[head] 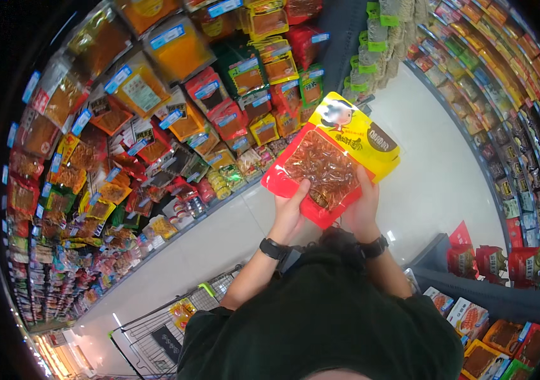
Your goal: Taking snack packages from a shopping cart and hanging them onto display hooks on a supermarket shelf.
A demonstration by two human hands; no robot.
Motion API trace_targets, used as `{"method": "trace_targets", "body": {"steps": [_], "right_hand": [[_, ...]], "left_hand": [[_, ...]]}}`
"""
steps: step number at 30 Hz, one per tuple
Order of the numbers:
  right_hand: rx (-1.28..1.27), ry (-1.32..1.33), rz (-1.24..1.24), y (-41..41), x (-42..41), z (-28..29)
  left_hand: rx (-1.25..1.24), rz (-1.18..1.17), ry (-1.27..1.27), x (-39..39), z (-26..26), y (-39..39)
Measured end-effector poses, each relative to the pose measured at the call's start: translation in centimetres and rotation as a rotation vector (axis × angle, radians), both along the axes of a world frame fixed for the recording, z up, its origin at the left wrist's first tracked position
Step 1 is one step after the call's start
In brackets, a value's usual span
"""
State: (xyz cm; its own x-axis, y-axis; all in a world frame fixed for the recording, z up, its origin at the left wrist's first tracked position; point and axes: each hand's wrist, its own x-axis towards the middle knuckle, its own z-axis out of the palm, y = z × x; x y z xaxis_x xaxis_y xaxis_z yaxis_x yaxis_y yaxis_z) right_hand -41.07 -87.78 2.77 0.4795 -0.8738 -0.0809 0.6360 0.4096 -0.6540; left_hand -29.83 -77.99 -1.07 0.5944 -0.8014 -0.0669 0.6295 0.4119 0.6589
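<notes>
Both of my hands hold one large flat packet of brown snack food (323, 166) out in front of my body. It has a yellow top with a cartoon figure and writing, a red lower part, and a clear window over the glossy contents. My left hand (289, 213) grips the lower left edge, its thumb over the front. At the lower right edge is my right hand (364, 204), also with its thumb on the front. The fingers behind the packet are hidden. A black band circles each wrist.
On the left, a tall shelf of hanging snack packets (184, 118) bears blue price tags. A wire shopping cart (151, 337) with a yellow packet stands behind at lower left. Curved by the lens, shelves (488, 95) line the right. Red bags (490, 266) hang on a rack at lower right.
</notes>
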Motion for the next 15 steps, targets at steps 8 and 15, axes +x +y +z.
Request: {"method": "trace_targets", "body": {"steps": [8,15], "right_hand": [[0.072,-0.092,0.079,-11.9,-2.1,1.0],[-0.171,0.209,0.028,-21.8,-5.3,1.1]], "left_hand": [[0.105,0.127,-0.073,-2.6,0.2,-10.1],[0.163,0.038,-0.191,-0.7,-0.6,-15.3]]}}
